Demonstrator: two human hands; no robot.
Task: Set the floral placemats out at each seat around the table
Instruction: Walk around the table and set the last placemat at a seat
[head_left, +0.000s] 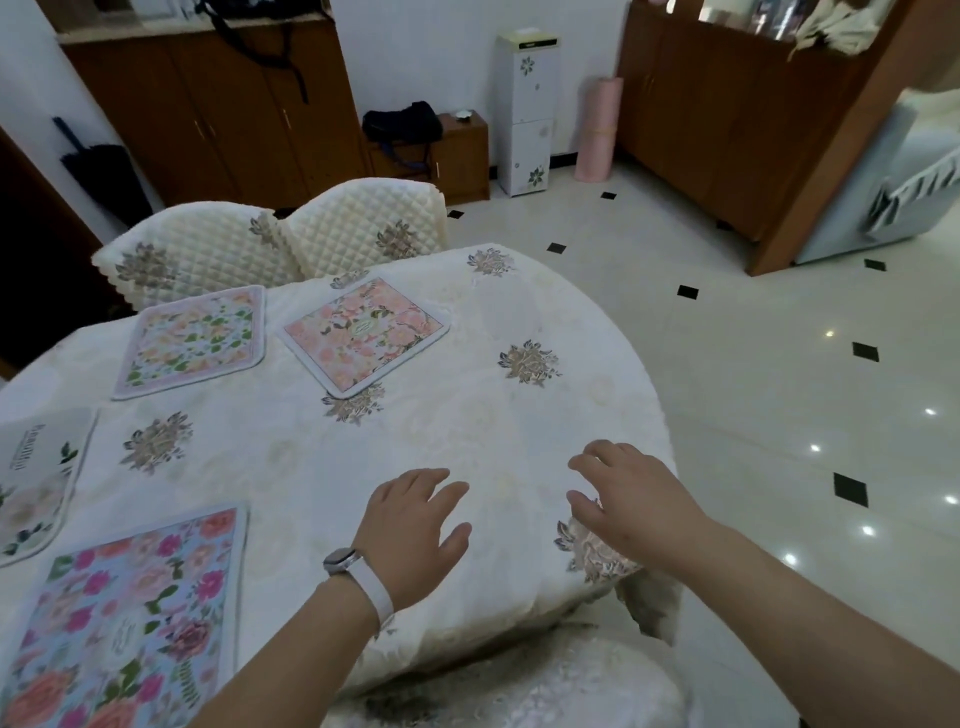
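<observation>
Four floral placemats already lie on the table (467, 415): a pale one (31, 478) at the far left edge, a bright blue one (130, 618) nearest, then a lilac one (192, 340) and a pink one (363, 335) by the chairs (270, 244). The left hand (410, 525) and right hand (628, 499) hover open, each grip empty, over the bare right side, which I judge still lacks a mat.

Table (467, 415) right half bare: open cloth from centre to right edge. Both hands empty, fingers spread, above near-right edge: left hand (415, 525), right hand (631, 499). Far edge taken by pink placemat (363, 335) and pastel placemat (192, 340), side by side, narrow gap between. Left edge holds white placemat (36, 478); near-left corner holds blue placemat (130, 623). Two quilted chair backs (270, 244) stand close against far edge. Cushioned seat (519, 686) sits under near edge.
</observation>
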